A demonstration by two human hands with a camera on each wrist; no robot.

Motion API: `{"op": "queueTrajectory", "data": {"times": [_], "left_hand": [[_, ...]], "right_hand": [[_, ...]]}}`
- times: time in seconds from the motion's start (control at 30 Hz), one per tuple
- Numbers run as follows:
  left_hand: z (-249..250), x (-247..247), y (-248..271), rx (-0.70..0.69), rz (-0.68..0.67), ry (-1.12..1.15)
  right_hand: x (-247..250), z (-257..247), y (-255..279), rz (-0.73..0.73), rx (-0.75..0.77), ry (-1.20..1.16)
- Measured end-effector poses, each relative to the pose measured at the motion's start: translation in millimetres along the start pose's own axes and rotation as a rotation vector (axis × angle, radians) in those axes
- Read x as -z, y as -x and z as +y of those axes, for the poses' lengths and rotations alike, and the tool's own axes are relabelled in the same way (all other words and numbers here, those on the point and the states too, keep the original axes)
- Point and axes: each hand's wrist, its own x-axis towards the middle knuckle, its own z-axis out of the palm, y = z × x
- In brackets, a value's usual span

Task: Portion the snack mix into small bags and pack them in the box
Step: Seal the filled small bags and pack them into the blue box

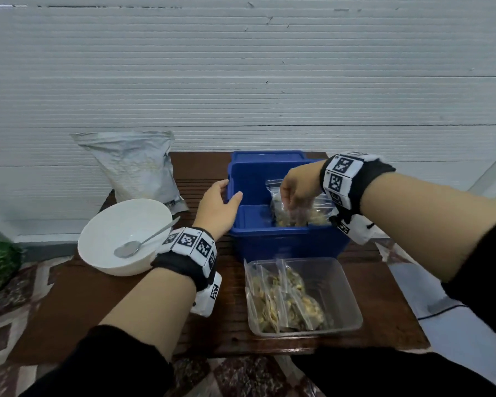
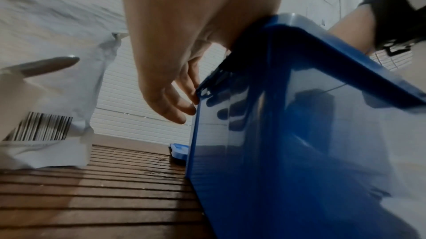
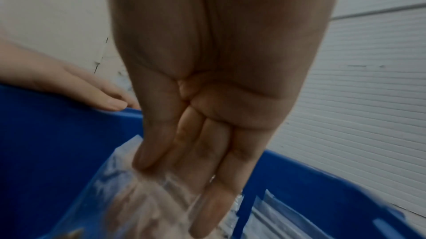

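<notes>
The blue box (image 1: 287, 242) serves as the landmark; all positions below are given relative to it.

**Right hand.** The right hand (image 1: 297, 186) reaches down into the box from above, over its right half. Its fingers (image 3: 207, 204) point straight down, held close together, with the thumb opposing them. Between thumb and fingers it pinches the upper part of a small bag (image 1: 291, 213) of snack mix. The bag stands roughly upright: its long axis runs top to bottom, the sealed edge is uppermost at the fingers, and the filled end hangs directly below them, inside the box. Further clear bags (image 1: 322, 207) lean in the box just right of it.

**Left hand.** The left hand (image 1: 219, 207) grips the left wall of the box. The thumb hooks over the rim into the interior; the fingers (image 2: 182, 108) lie loosely spread against the outer face (they touch the wall).

**Remaining stock.** A clear tray (image 1: 347, 296) in front of the box holds several more filled bags (image 1: 287, 302). A white bowl (image 1: 103, 253) with a spoon (image 1: 143, 242) and a large pouch (image 1: 135, 164) stand left of the box.

**Judgement.** The step in hand appears to be seating the pinched bag. The load lies straight below the fingertips, so the coming move is probably a short lowering and release. The right hand is the nearer one; the left only steadies the box.
</notes>
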Motion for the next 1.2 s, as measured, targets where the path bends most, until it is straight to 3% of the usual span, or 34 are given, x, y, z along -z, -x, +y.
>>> {"op": "queueTrajectory", "data": {"times": [0.23, 0.6, 0.83, 1.2], "left_hand": [[-5, 0, 0, -0.005, 0.017, 0.018], [-8, 0, -3, -0.001, 0.016, 0.032], [-9, 0, -4, -0.002, 0.010, 0.016], [-1, 2, 23, -0.026, 0.045, -0.023]], "right_hand": [[10, -4, -24, -0.144, -0.062, 0.062], [4, -3, -50, -0.177, -0.128, 0.253], [9, -12, -41, -0.118, -0.094, 0.321], [10, -40, 30, 0.142, 0.113, 0.115]]}}
